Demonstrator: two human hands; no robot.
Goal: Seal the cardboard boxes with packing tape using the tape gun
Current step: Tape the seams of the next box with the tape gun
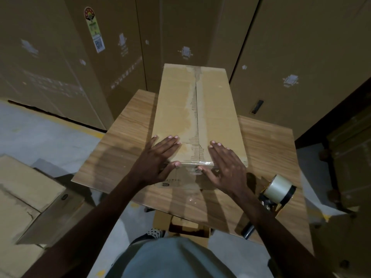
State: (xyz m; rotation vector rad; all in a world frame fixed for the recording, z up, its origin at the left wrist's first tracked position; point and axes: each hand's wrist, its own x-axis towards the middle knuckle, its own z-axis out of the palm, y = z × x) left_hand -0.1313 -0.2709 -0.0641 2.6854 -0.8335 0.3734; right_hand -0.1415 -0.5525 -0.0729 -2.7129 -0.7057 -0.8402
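Your left hand [160, 157] and right hand [222, 167] press flat, fingers spread and gripping nothing, on the taped long brown cardboard box [218, 117]; its seam looks sealed, and the clear-roll black tape gun [278, 191] lies idle at four o'clock.

tabletop [128, 127]: wood-grain, light brown | floor [40, 127]: pale grey with a yellow line | sticker [94, 29]: colourful, with a QR code, on a tall brown panel behind | shoe [155, 233]: dotted, below the tabletop edge
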